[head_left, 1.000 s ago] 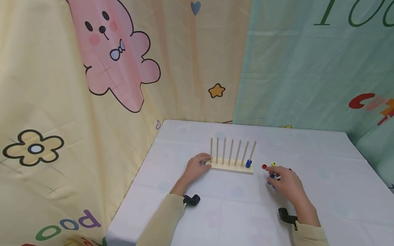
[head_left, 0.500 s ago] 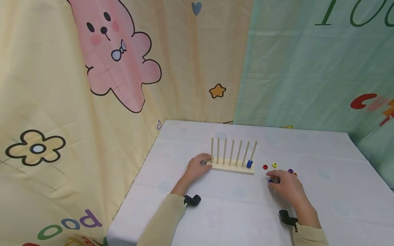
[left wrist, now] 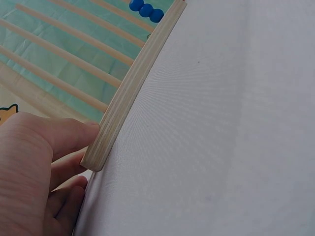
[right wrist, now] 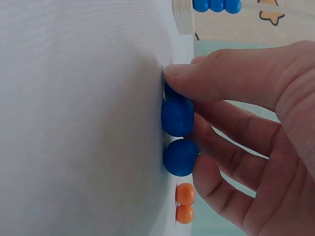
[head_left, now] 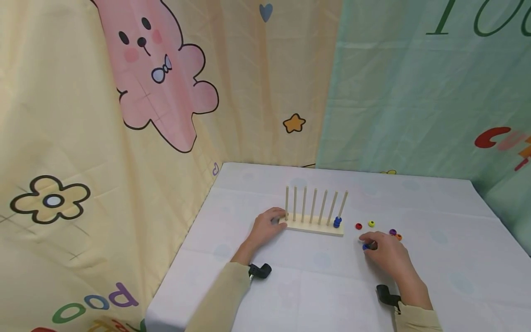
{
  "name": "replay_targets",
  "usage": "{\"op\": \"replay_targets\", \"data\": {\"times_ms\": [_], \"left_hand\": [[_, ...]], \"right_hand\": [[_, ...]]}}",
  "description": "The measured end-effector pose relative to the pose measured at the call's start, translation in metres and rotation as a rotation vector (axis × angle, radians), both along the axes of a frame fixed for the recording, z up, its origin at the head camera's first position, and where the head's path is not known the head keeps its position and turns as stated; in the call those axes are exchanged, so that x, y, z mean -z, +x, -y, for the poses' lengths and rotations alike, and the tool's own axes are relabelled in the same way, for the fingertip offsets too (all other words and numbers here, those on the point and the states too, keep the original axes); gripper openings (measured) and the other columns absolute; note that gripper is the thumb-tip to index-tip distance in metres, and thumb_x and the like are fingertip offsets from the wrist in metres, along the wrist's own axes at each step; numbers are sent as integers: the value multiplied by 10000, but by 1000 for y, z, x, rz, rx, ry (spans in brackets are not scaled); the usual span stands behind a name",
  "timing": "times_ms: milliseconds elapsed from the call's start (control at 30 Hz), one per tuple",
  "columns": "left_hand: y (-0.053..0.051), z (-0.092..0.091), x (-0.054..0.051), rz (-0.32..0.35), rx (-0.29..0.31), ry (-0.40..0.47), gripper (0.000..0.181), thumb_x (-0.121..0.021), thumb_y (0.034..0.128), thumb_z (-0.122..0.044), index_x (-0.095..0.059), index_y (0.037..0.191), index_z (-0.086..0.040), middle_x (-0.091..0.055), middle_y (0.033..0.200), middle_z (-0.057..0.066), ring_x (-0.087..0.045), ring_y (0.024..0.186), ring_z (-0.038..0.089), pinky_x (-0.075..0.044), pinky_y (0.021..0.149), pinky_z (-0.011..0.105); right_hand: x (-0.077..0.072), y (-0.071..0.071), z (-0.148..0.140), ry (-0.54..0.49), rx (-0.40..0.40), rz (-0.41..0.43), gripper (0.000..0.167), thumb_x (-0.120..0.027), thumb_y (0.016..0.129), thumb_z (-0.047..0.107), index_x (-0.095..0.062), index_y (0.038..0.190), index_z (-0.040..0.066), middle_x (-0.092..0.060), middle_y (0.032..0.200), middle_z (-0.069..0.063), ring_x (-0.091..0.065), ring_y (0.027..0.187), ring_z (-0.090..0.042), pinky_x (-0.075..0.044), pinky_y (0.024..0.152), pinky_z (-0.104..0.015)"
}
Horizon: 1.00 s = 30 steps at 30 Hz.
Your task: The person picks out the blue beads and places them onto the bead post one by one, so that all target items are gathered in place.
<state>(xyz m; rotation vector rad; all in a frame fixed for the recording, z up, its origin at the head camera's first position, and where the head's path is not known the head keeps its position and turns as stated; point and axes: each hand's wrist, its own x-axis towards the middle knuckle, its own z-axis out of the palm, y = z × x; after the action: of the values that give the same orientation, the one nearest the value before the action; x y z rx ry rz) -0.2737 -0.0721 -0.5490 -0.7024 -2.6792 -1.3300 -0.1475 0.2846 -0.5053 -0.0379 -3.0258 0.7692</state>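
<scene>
My left hand (head_left: 265, 227) grips the left end of a wooden peg board (head_left: 313, 227), thumb in front and fingers behind. Seven thin rods stand up from it. Three blue beads (left wrist: 146, 10) are stacked on the rightmost rod; the other rods are bare. On the cloth to the right, my right hand (head_left: 387, 252) bends over loose blue beads. Its thumb and fingers pinch one blue bead (right wrist: 170, 91), mostly hidden behind the thumb. Two more blue beads (right wrist: 177, 117) lie beside it, close to the other fingers.
A red bead (head_left: 358, 226) and a yellow bead (head_left: 371, 224) lie between the board and my right hand. Purple (head_left: 392, 232) and orange beads (head_left: 399, 237) sit just beyond that hand. Printed curtains (head_left: 257, 83) rise behind the white-covered table (head_left: 290, 286).
My right hand has lowered slightly among the blue beads and its fingers have drawn in round one. The purple and orange beads have come into fuller view. My left hand stays on the board.
</scene>
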Motion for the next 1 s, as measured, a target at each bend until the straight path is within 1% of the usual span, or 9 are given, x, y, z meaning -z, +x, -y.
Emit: {"op": "replay_targets", "data": {"times_ms": [133, 233, 367, 467, 667, 867, 1000], "left_hand": [[-1, 0, 1, -8, -1, -1, 345, -745, 903, -217, -729, 1232, -116, -649, 1304, -22, -560, 1276, 215, -445, 1060, 421], [0, 0, 0, 0, -3, 2, 343, -749, 901, -206, -730, 1230, -113, -650, 1303, -18, -562, 1274, 218, -445, 1060, 420], [0, 0, -1, 11, -6, -7, 354, -758, 898, -201, -725, 1242, -120, -648, 1309, -21, -557, 1279, 210, -433, 1072, 409], [0, -1, -1, 4, -5, -11, 355, -760, 898, -205, -725, 1243, -128, -647, 1309, -27, -556, 1281, 208, -428, 1076, 412], [0, 0, 0, 8, -4, -3, 355, -757, 901, -204, -724, 1246, -126, -644, 1316, -22, -547, 1293, 211, -422, 1084, 416], [0, -1, 0, 8, -6, -2, 349, -754, 903, -202, -726, 1242, -124, -649, 1305, -32, -559, 1276, 191, -433, 1073, 397], [0, -1, 0, 8, -8, -7, 349, -753, 903, -206, -727, 1242, -125, -650, 1303, -32, -564, 1270, 188, -438, 1068, 391]], "right_hand": [[0, 0, 0, 1, -2, -3, 283, -785, 817, 37, -760, 1096, 75, -712, 1027, -118, -630, 849, -255, -569, 744, -489], [-1, 0, 1, 8, 4, -2, 278, -788, 818, 49, -763, 1093, 81, -712, 1016, -103, -626, 839, -246, -567, 744, -485], [-2, 0, 1, 9, 17, -4, 276, -788, 821, 58, -763, 1095, 80, -706, 994, -83, -601, 823, -234, -558, 712, -455], [-3, 0, 2, 9, 23, -25, 270, -782, 822, 57, -764, 1090, 82, -698, 989, -74, -582, 819, -230, -545, 692, -428], [-8, 1, 3, 9, 10, -89, 258, -778, 819, 33, -771, 1073, 80, -688, 983, -88, -572, 818, -241, -538, 665, -385], [-15, 0, 4, -6, 1, -88, 276, -783, 807, 16, -770, 1079, 60, -671, 971, -87, -571, 824, -256, -500, 613, -337], [-17, -3, 5, -11, -1, -89, 269, -783, 804, 10, -771, 1070, 55, -662, 975, -79, -586, 832, -250, -522, 626, -340]]}}
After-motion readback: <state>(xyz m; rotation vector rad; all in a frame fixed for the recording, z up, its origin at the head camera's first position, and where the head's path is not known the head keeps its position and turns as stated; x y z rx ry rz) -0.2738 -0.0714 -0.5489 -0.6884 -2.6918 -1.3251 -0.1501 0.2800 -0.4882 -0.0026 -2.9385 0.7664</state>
